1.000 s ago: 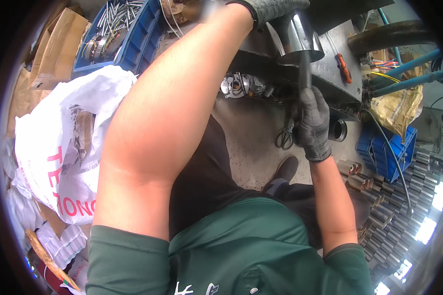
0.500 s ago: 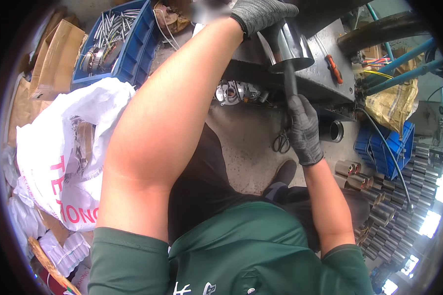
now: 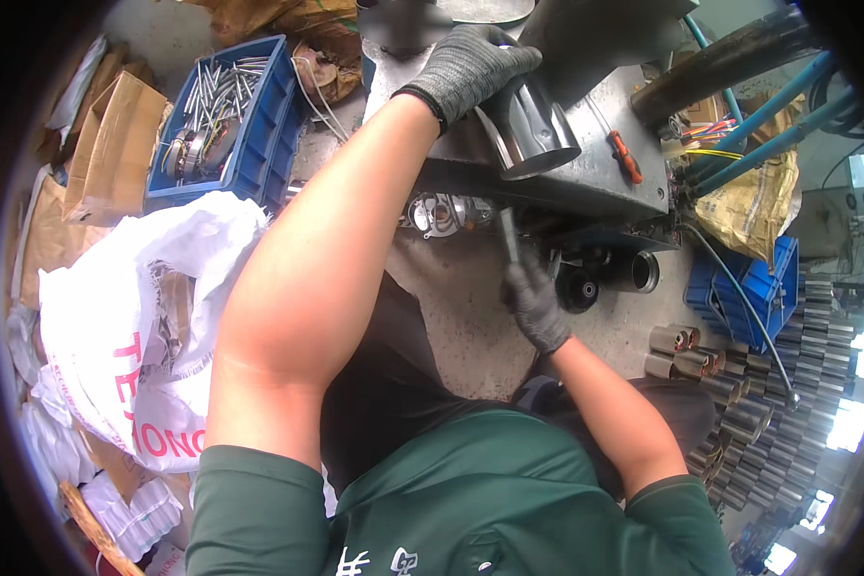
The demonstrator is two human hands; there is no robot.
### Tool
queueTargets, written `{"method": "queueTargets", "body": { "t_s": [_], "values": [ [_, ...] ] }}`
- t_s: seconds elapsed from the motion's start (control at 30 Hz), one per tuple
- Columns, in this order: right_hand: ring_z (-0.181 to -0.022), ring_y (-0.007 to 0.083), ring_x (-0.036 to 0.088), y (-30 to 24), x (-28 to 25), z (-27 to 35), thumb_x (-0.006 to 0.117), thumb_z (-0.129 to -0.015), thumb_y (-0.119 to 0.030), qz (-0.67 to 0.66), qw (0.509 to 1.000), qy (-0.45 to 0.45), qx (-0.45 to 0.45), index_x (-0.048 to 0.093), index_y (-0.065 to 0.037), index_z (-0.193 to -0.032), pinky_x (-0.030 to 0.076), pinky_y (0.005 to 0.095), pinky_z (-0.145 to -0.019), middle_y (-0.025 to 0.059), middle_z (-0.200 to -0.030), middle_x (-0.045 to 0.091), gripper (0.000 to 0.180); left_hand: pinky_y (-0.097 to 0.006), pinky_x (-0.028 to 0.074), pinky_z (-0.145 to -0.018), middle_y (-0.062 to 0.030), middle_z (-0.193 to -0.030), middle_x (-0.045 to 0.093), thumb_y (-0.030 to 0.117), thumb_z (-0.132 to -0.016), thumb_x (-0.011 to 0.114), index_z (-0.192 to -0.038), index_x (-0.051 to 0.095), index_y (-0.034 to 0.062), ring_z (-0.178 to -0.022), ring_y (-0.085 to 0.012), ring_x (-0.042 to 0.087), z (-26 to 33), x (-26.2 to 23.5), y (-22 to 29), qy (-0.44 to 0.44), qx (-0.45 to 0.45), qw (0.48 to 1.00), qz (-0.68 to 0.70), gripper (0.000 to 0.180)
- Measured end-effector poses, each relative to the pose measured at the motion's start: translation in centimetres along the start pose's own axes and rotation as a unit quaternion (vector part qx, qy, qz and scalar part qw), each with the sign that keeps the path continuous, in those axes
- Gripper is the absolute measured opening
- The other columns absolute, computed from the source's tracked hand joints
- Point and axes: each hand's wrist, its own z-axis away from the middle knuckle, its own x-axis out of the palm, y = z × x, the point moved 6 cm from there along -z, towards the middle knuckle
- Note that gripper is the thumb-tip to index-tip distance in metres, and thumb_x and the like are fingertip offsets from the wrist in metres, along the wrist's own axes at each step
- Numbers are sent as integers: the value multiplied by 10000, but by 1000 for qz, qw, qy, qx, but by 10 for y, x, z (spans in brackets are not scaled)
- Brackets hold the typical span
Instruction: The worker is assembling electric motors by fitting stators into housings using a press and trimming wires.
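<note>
One blue bin (image 3: 267, 134) holds metal rods (image 3: 223, 94), white sack (image 3: 91, 298) bears red lettering (image 3: 128, 376), left hand (image 3: 475, 72) clasps steel cylinder (image 3: 530, 139), right hand (image 3: 536, 305) grasps bar (image 3: 509, 235).

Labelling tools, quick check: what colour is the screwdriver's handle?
Orange-red; the handle shows best in the head view.

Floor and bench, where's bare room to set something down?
Bare floor lies between the left trouser leg and the gloved right hand; bare bench between the metal tube and the orange-handled screwdriver. The floor at far right is crowded with metal cylinders.
</note>
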Motion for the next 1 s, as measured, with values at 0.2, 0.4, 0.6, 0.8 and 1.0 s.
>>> {"method": "queueTargets", "body": {
  "t_s": [0.2,0.4,0.6,0.8,1.0],
  "values": [
    [-524,119,514,128,36,-14,491,-1041,-392,-32,928,-87,360,575,-110,-1005,376,287,-447,14,-689,543,297,-324,562,-859,-154,-936,758,414,-777,787,-1061,752,-5,-893,-213,728,1,-8,2,30,-18,997,75,507],
    [-543,168,580,136,91,-93,581,-985,-409,-27,940,-89,329,620,-81,-995,384,278,-441,82,-687,620,330,-335,552,-784,-110,-904,732,308,-817,766,-996,752,15,-829,-205,691,18,-32,-4,113,-150,969,160,343],
    [-1077,421,626,177,171,-145,488,-988,-323,474,846,-243,0,431,-118,-1450,486,533,-920,175,-1194,667,509,-381,554,-733,-98,-951,706,354,-817,808,-1079,720,31,-813,-220,670,29,-59,-66,195,-239,937,165,425],
    [-1189,358,592,224,80,-184,521,-983,-290,617,728,-194,-227,458,-60,-1457,479,476,-1013,231,-1398,543,531,-383,561,-695,-85,-875,668,242,-835,802,-1017,643,55,-771,-230,672,-2,-14,-49,160,-222,862,427,306],
    [-1331,377,516,53,-21,-77,671,-880,-450,429,825,-365,-48,346,-104,-1559,400,452,-1123,226,-1361,600,828,-311,475,-574,1,-772,602,216,-994,579,-1025,647,83,-648,-129,516,29,24,24,75,-291,753,585,152]
  ]
}}
